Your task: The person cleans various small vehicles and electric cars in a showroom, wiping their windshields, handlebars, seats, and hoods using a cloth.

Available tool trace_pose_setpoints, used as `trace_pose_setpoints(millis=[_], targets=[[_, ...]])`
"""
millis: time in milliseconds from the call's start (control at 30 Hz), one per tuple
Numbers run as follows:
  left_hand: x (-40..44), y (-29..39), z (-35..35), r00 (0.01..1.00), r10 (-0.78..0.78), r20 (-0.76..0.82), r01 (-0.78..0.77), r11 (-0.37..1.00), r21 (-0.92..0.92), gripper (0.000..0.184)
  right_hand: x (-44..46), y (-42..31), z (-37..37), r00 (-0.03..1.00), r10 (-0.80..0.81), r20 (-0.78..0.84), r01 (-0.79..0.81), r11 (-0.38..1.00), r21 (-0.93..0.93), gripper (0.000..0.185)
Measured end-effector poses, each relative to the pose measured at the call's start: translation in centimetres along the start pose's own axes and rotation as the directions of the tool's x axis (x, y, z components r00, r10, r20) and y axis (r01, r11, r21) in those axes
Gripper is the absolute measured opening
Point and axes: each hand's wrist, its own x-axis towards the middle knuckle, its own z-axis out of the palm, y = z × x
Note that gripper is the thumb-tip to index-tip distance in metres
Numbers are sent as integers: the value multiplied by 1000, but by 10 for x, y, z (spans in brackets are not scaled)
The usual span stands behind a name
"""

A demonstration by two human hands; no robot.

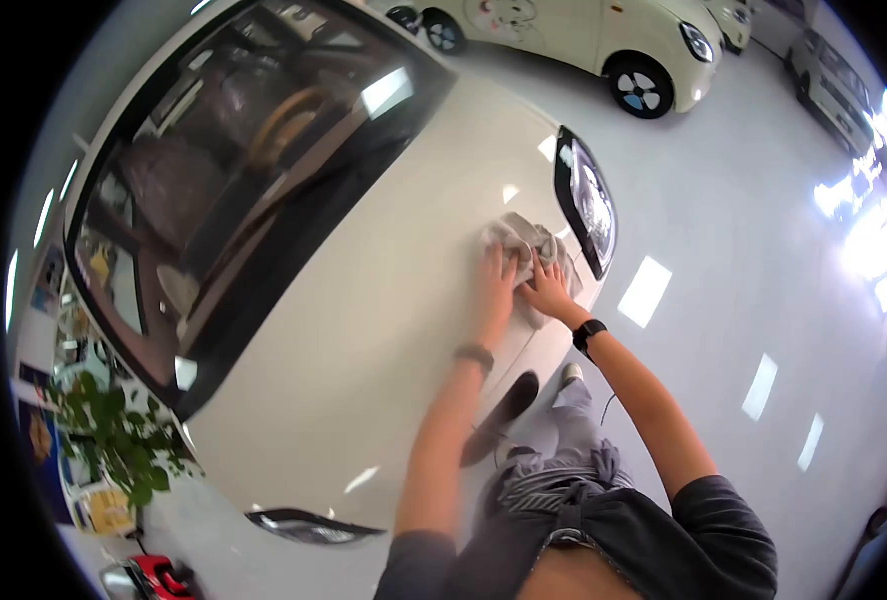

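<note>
A crumpled light grey-beige cloth (517,232) lies bunched on the cream car hood (384,270), close to the headlight (589,203). My left hand (498,275) is on the cloth's near left side, slightly blurred, its fingers pressing into the folds. Right beside it, my right hand (552,290) grips the cloth's right part with bent fingers. Both palms face down, and the cloth hides some of the fingertips. A dark band circles my left wrist; a black watch (589,334) is on the right one.
The windshield (244,150) rises at the left. A second headlight (314,526) marks the hood's other front corner. A leafy plant (114,430) stands at lower left near a red object (159,577). Another cream car (564,35) is parked beyond the glossy floor (709,220).
</note>
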Motion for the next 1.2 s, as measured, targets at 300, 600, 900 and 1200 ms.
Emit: trace_pose_setpoints(millis=[300, 600, 900, 1200], targets=[[-151, -114, -143, 846, -414, -334, 478, 869, 132, 44, -6, -227, 90, 873, -444, 202, 473, 872, -127, 85], [-423, -55, -241, 359, -833, -422, 932, 346, 111, 54, -183, -402, 226, 158, -879, 450, 967, 231, 111, 78], [-493, 49, -61, 165, -895, -415, 967, 229, -109, 55, -229, -269, 248, -246, -879, 408, 794, 58, 605, 71], [-280, -6, -73, 509, -717, -477, 811, 585, -14, 59, -72, -249, 43, 214, -779, 589, 858, 439, 268, 69]])
